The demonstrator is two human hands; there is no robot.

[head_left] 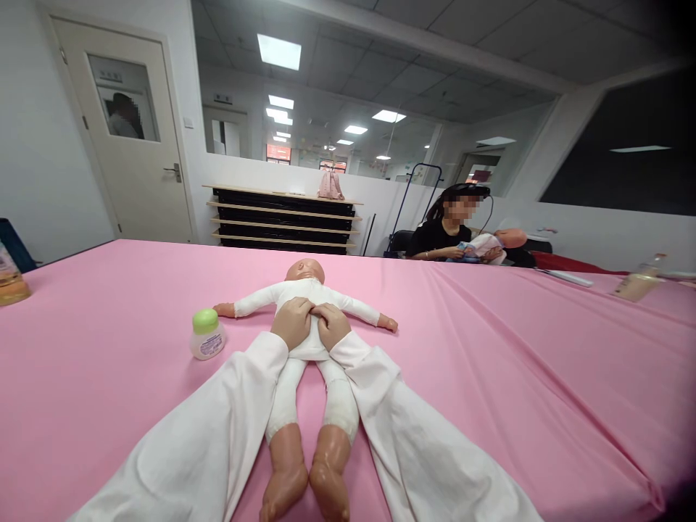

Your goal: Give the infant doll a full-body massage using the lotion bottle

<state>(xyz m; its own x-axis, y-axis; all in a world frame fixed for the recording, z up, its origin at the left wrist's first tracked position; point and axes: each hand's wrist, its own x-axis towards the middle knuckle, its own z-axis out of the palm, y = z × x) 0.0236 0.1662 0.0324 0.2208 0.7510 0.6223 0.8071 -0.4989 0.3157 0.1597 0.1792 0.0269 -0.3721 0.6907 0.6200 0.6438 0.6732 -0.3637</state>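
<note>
A baby doll (313, 351) in white clothing lies on its back on the pink-covered table, arms spread wide and feet towards me. On the left side of its torso rests my left hand (292, 321), fingers curled in against the white shirt. My right hand (331, 326) mirrors it on the other side, also curled, and the two hands nearly meet at the middle of the chest. My fingertips are mostly hidden, but they seem closed on the shirt's fabric. A small clear bottle with a green cap (207, 334) stands near the doll's outstretched hand on the left.
The pink cloth (473, 377) has creases on the right. A bottle of yellowish liquid (14, 279) stands at the far left edge, and a pump bottle (640, 279) at the far right. Beyond the table, another person (443, 235) holds a second doll (486, 246).
</note>
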